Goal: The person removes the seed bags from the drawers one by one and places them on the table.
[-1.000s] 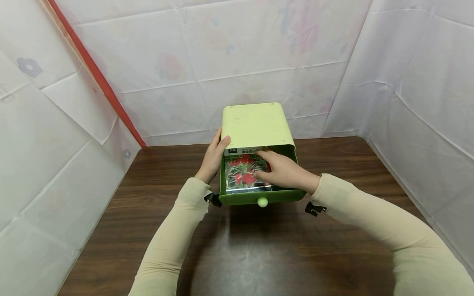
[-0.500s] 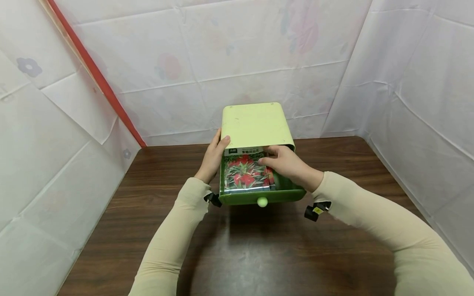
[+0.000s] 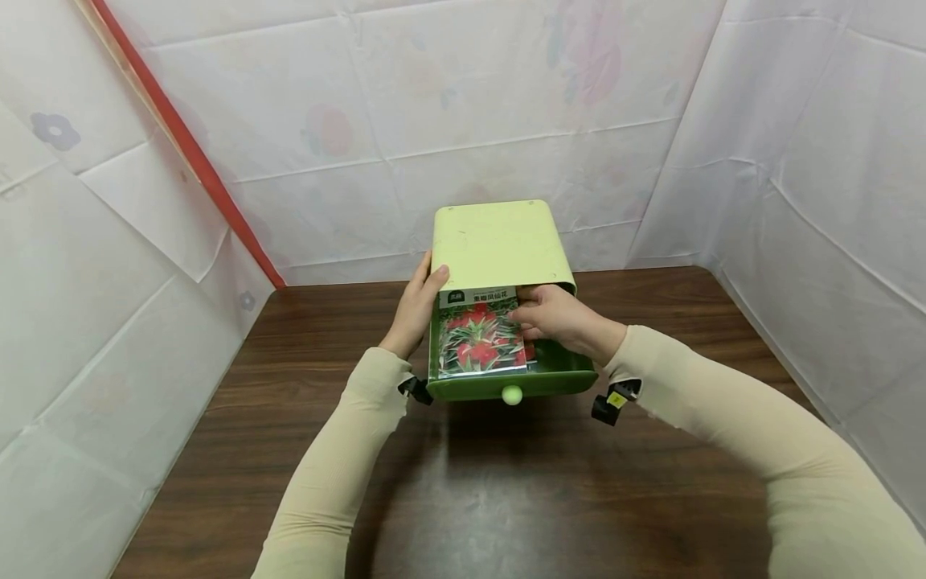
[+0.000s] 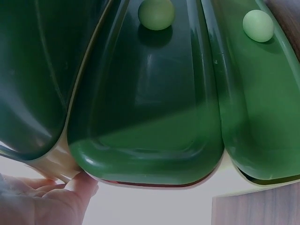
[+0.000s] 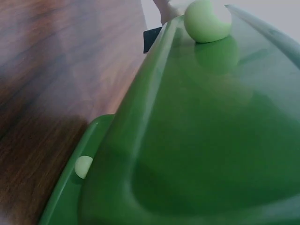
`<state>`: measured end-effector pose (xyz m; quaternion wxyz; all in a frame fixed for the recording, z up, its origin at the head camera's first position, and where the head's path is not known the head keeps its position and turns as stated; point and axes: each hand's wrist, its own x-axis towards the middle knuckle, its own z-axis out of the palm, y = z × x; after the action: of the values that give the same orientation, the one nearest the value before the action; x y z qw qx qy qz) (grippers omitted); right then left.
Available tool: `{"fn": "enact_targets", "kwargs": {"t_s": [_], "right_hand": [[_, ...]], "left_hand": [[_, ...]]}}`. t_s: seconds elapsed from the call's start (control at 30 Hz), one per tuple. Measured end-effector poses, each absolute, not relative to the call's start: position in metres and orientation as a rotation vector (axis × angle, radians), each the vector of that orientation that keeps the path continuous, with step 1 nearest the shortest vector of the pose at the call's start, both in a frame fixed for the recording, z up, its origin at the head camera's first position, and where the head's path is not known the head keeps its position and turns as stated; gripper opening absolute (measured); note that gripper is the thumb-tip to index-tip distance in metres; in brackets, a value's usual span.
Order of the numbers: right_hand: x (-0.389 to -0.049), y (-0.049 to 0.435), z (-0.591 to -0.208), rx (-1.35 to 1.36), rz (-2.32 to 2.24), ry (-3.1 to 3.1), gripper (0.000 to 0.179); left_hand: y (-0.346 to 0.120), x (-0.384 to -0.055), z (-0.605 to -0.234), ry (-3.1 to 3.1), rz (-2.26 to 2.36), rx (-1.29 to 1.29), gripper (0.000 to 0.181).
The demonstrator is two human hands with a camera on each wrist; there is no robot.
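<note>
Two hands are at a cabinet [image 3: 499,241], pale yellow-green, its green top drawer [image 3: 463,391] pulled out toward the person. The packet [image 3: 477,334] is in the left part of that drawer, face up, with red flowers and green leaves in its picture and a line of print near the top end, which reaches the cabinet's front edge. The right hand [image 3: 569,320] is in the drawer's right part and grasps the packet by its right edge, thumb on the face and fingers curled in at the side; their tips are partly hidden. A second red patch [image 3: 530,351] shows just beside the packet, under the hand. The left hand [image 3: 414,312] grasps nothing: its fingers lie along the cabinet's left side, thumb at the front corner. A round pale knob [image 3: 512,395] sits on the drawer's front. In the left wrist view, two more fronts [image 4: 150,108] carry knobs too. The cabinet stands on a dark brown table [image 3: 651,482], near a white sheet [image 3: 506,104] with faint flowers; a red strip [image 3: 188,145] slants down on the left.
</note>
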<state>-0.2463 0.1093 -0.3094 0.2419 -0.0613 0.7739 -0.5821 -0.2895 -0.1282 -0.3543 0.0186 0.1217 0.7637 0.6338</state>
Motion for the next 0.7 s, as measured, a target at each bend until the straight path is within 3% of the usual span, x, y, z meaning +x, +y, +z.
{"fn": "enact_targets", "kwargs": {"t_s": [0.23,0.4,0.53,0.7], "right_hand": [[-0.245,0.108,-0.314,-0.163,-1.521,2.096,0.076],[-0.244,0.108,-0.316,-0.204,-1.452,2.113,0.069],[-0.244,0.107,-0.316,-0.212,-1.448,2.136,0.015],[-0.243,0.108,-0.314,-0.182,-1.470,2.173,0.043]], "left_hand": [[-0.126,-0.291,-0.355,2.358,1.963,0.364,0.075],[-0.126,-0.292,-0.355,2.332,1.947,0.349,0.074],[-0.126,-0.289,-0.351,2.334,1.928,0.356,0.071],[-0.124,-0.274,-0.333,2.334,1.921,0.367,0.070]]}}
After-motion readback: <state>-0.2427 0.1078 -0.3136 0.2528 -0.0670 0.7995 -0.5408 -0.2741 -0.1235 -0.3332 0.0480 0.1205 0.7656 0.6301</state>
